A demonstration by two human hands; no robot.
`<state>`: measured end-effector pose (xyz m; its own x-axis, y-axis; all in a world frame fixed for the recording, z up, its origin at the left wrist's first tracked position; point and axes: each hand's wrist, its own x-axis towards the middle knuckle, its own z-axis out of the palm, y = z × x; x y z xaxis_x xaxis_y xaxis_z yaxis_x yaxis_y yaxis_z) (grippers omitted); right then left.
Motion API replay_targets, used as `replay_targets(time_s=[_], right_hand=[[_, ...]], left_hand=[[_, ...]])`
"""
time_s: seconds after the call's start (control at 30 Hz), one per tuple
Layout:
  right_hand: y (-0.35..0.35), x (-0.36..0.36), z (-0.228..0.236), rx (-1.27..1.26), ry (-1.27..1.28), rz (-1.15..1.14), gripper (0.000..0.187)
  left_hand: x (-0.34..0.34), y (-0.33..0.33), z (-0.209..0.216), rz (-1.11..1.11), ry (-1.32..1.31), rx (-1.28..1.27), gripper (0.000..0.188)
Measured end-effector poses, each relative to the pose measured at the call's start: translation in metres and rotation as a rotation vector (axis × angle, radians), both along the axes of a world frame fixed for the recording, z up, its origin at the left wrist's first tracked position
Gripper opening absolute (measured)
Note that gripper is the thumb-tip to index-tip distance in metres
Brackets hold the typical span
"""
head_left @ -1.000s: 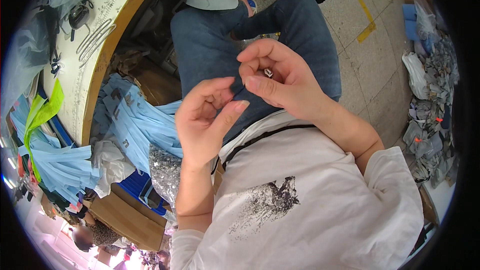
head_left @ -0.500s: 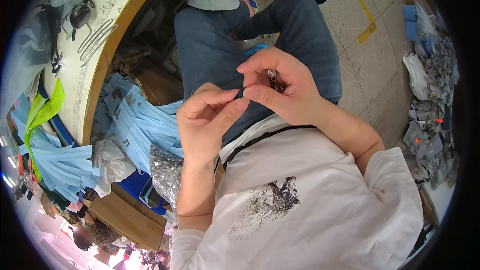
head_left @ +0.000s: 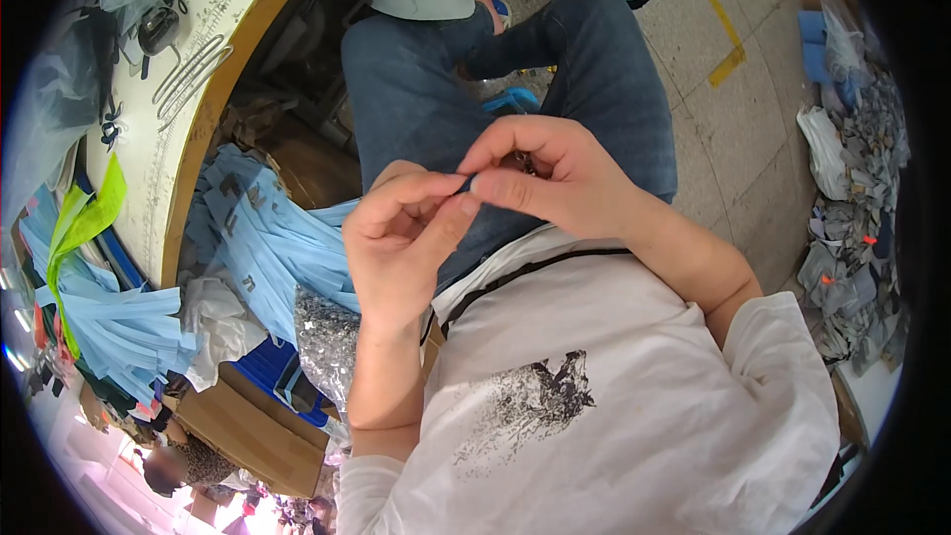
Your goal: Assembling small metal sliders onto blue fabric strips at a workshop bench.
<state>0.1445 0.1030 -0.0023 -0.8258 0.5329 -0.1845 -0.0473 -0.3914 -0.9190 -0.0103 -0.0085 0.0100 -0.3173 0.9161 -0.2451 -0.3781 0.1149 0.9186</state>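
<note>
cluttered workshop; tiled floor (head_left: 768, 139) out past the right hand.

small dark piece (head_left: 465, 184): between the two hands' fingertips, above the lap. left hand (head_left: 396, 233): thumb and forefinger nearly together on its near end, other fingers curled. right hand (head_left: 555, 176): thumb and forefinger pinching the far end; small metal bits (head_left: 524, 163) tucked inside the curled fingers.

progress, by judgement: handling under way, not finished. metal bits look loose, apart from the piece; how much is left, cannot tell.

long axis: visible sliver seems to slant from the left thumb up toward the right forefinger. mostly covered; which end leads, cannot tell.

outward: jeans (head_left: 416, 89) beyond both hands; light blue strips (head_left: 267, 228) left of the left hand, worktable (head_left: 203, 89) farther out; grey scraps (head_left: 857, 238) well right of the right hand.
</note>
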Motion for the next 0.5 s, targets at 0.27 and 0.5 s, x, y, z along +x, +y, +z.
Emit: replay_targets(time_s=[0.27,0.5], right_hand=[[0.0029,0.0009,-0.003,0.187,0.023,-0.105,0.014],[0.0043,-0.0011,-0.0002,-0.11,0.003,-0.105,0.009]], left_hand=[[0.0012,0.002,0.008,0.027,0.063,-0.085,0.021],[-0.0008,0.0023,0.0015,0.017,0.155,-0.016,0.02]])
